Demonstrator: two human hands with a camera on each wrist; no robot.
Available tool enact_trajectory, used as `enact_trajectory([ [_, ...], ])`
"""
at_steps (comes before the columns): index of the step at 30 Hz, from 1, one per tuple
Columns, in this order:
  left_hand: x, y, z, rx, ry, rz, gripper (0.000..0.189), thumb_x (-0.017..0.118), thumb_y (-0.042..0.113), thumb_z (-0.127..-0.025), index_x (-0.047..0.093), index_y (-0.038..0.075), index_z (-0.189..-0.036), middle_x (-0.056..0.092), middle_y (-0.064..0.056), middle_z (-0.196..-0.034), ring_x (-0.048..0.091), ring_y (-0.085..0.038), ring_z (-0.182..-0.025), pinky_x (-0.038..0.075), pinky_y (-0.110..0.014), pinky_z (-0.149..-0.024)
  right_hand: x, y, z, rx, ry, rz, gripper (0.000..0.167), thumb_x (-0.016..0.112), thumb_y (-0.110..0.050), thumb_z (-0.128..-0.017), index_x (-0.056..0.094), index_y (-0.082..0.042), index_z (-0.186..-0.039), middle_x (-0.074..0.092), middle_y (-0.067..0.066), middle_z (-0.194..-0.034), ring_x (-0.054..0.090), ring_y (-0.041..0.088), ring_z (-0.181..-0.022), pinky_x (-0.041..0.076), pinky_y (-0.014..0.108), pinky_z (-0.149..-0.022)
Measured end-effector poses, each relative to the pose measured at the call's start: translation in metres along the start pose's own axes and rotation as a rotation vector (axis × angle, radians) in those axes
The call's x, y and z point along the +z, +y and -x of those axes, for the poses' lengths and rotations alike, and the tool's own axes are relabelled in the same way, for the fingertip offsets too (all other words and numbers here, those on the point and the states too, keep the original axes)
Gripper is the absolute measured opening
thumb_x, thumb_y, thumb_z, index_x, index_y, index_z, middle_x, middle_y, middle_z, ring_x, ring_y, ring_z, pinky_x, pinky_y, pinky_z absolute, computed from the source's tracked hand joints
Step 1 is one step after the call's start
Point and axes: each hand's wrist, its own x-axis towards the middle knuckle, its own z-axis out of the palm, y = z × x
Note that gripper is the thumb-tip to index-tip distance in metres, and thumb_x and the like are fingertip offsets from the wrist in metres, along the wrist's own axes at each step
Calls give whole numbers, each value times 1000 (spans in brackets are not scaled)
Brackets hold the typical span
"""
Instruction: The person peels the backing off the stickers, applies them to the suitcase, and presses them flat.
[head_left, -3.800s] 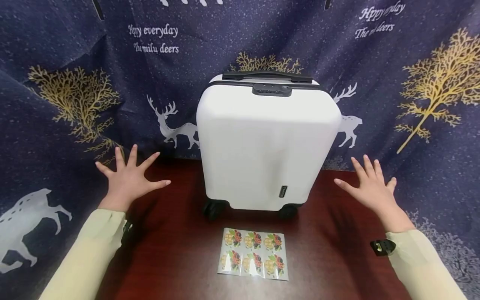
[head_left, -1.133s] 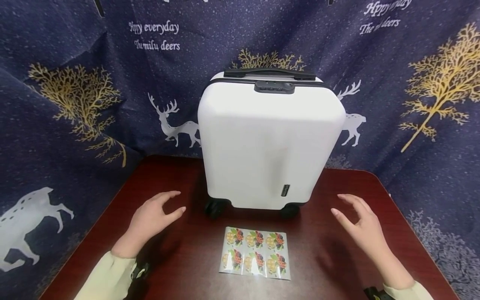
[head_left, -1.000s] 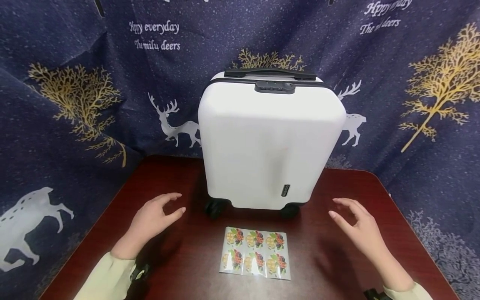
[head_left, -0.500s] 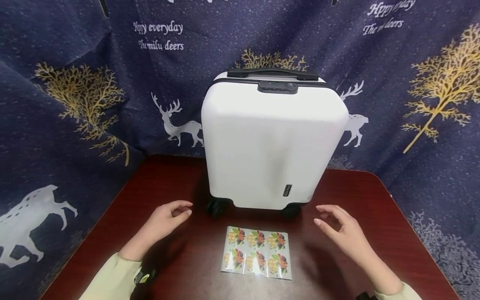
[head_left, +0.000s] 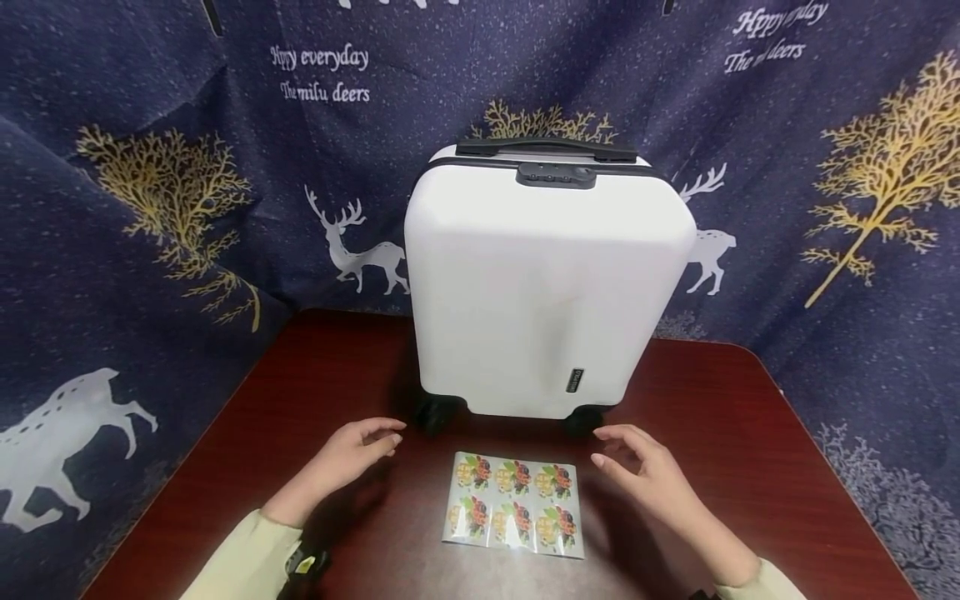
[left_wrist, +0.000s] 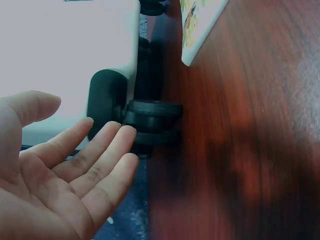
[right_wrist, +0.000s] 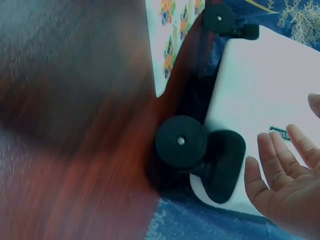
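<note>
A sheet of stickers [head_left: 513, 506] with printed fruit pictures lies flat on the dark red table. Left of it, my left hand [head_left: 352, 454] hovers over the table with relaxed fingers and nothing in them. On the other side, my right hand [head_left: 648, 475] is held with thumb and fingers apart, its fingertips close to the sheet's upper right corner. Behind the sheet stands a white suitcase [head_left: 547, 292] on black wheels. In the left wrist view the left hand's fingers [left_wrist: 102, 190] overlap a suitcase wheel [left_wrist: 152, 117]; the right wrist view shows the right palm [right_wrist: 295, 195] empty too.
The table [head_left: 750, 467] has rounded far corners. A dark blue cloth [head_left: 480, 50] with white deer, golden trees and lettering hangs behind and beside it. The suitcase's top carries a black handle [head_left: 547, 148] and a combination lock [head_left: 555, 175].
Both hands came down from a raised, spread-finger pose and moved inward, the left to the right and the right to the left, toward the sticker sheet. Sheet and suitcase stayed in place.
</note>
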Motion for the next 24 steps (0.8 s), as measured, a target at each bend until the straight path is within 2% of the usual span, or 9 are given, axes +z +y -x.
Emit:
enact_trajectory([
  [4, 5, -3, -1, -3, -29, 62, 37, 61, 16, -100, 64, -6, -130, 73, -25, -117, 75, -27, -98, 60, -33, -78, 6, -2, -1, 20, -44, -35, 28, 75, -18, -92, 70, -11, -119, 72, 1, -111, 63, 1, -95, 58, 29, -80],
  [10, 12, -4, -3, 2, -67, 105, 38, 57, 15, -101, 61, -8, -131, 72, -26, -121, 74, -30, -101, 59, -31, -78, 14, -5, -2, 34, -85, -54, 28, 75, -19, -93, 70, -12, -119, 72, 1, -110, 64, 4, -94, 57, 26, -80],
  [15, 18, -6, -4, 4, -93, 154, 40, 56, 16, -102, 59, -10, -133, 70, -29, -124, 73, -34, -105, 60, -34, -81, 18, -6, -6, 36, -102, -54, 28, 76, -18, -92, 70, -11, -119, 72, 2, -111, 67, 15, -96, 59, 30, -81],
  [17, 21, -7, -5, 5, -104, 170, 41, 55, 16, -103, 58, -10, -134, 69, -30, -124, 73, -34, -105, 61, -36, -82, 19, -7, -7, 41, -125, -57, 28, 75, -18, -93, 69, -9, -119, 71, 6, -113, 68, 18, -98, 60, 33, -83],
  [24, 34, -9, -8, -15, -154, 247, 45, 55, 18, -103, 55, -12, -137, 66, -32, -129, 72, -37, -109, 61, -40, -86, 29, -11, -11, 54, -234, -79, 33, 72, -21, -95, 68, -5, -123, 69, 13, -120, 68, 28, -103, 58, 28, -82],
])
